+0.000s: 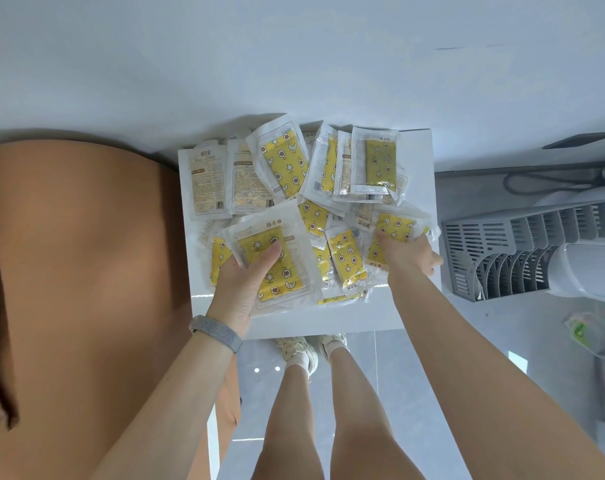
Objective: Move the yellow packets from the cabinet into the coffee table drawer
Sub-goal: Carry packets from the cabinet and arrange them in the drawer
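Several yellow packets in clear wrappers with star and flower prints lie in a white open drawer (pixel 294 323) below me. My left hand (pixel 240 285) grips one yellow packet (pixel 280 271) near the drawer's front left, thumb on top of it. My right hand (pixel 406 254) reaches down at the drawer's right side and its fingers hold another yellow packet (pixel 393 230). More packets (pixel 283 161) are piled toward the back, some face down showing printed labels (pixel 207 181).
A tan rounded surface (pixel 86 254) lies left of the drawer. A grey slatted rack (pixel 523 251) sits to the right beside a white appliance (pixel 592 268). My legs and shoes (pixel 311 351) stand on the glossy floor below the drawer front.
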`<action>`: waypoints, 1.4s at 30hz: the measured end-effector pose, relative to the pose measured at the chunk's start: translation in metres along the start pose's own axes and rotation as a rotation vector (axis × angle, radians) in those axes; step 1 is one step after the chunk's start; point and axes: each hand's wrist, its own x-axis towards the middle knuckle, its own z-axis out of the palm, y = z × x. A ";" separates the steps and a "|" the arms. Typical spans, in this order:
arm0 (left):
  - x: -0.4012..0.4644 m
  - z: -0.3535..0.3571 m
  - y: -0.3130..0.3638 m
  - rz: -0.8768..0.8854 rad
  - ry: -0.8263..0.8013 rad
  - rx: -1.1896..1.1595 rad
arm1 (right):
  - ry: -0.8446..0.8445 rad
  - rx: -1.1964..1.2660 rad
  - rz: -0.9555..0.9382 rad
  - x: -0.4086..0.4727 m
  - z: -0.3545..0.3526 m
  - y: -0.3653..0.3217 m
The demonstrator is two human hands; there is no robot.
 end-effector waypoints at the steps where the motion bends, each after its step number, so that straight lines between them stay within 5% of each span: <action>1: 0.000 -0.001 0.000 0.002 -0.002 0.000 | 0.009 0.032 -0.023 -0.001 0.001 0.002; 16: -0.002 -0.017 0.005 -0.042 0.015 -0.027 | 0.002 0.311 -0.241 -0.011 -0.019 0.034; 24: -0.023 -0.026 0.016 -0.001 0.010 -0.002 | -0.271 0.730 -0.168 -0.049 -0.072 0.040; 42: -0.237 0.007 0.108 0.371 -0.238 0.206 | -0.407 0.935 -0.480 -0.253 -0.235 0.062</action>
